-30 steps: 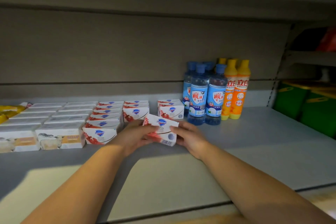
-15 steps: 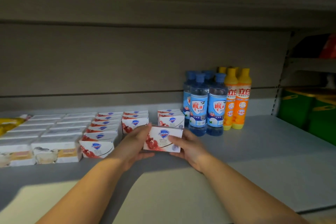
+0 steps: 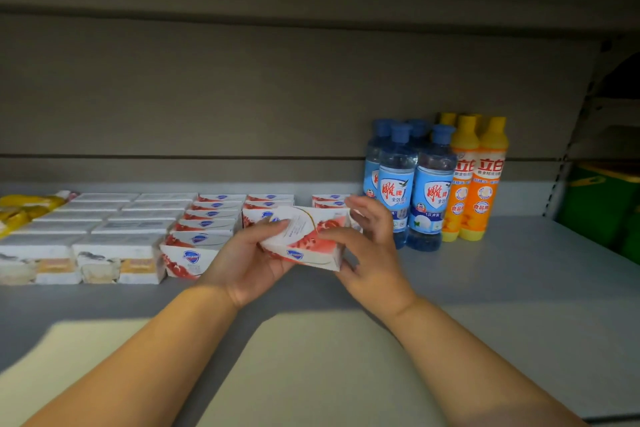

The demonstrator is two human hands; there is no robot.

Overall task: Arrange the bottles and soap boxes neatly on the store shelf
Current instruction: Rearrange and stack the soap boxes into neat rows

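Turned soap box point(image 3: 306, 241) flat w/in last 0.5 s, gripped endwise by left hand point(image 3: 242, 263) & right hand point(image 3: 372, 253) fingers; prob. ready for row point(image 3: 270, 199) just beyond fingers.

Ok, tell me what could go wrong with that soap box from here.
1. The right hand holding the soap box is close in front of the blue bottles; pushing back toward the short row of boxes could well knock one over.
2. The box sits tilted between both hands, with the left hand at its other end, so it may land crooked in that row.
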